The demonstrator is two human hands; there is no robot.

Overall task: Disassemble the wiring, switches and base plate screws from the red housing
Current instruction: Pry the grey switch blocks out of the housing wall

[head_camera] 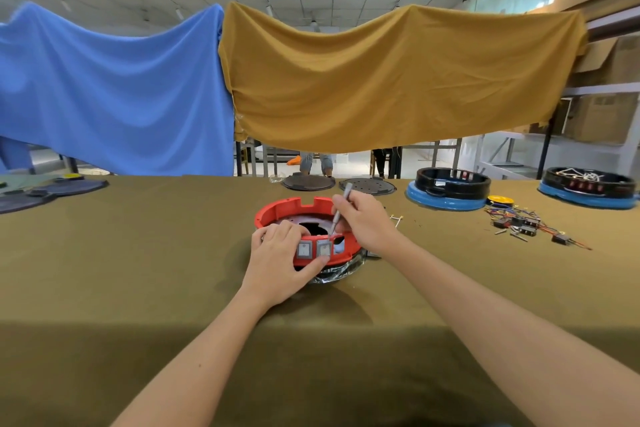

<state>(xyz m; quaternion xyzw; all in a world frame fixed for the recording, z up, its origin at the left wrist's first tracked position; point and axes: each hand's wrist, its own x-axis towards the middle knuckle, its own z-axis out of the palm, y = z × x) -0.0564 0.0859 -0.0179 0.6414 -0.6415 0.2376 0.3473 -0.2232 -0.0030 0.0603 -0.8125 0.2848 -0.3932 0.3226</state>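
Head view: one round red plastic housing sits near the middle of the olive-cloth-covered bench, open side up, its near wall facing the camera. Two grey rectangular rocker switches sit side by side in that near wall; a third opening to their right looks vacant, though part of it is hidden.

Left hand grips the housing's near-left rim, fingers curled over the top edge, thumb pressed under the right-hand switch. Right hand pinches one slim grey metal screwdriver, held steeply tilted, tip down at the rim just behind the right switch. Crinkled clear plastic film shows under the housing's near-right edge.

Elsewhere on the bench: two black ring housings on blue bases at far right, well apart from each other, the right one holding white wiring. One small yellow disc lies between them. One heap of loose coloured wires and black switches lies right of the hands; exact switch count cannot be told. Two dark round perforated plates lie beyond the red housing. Several dark flat plates at far left.

Behind: one blue cloth, one mustard cloth, hung side by side.
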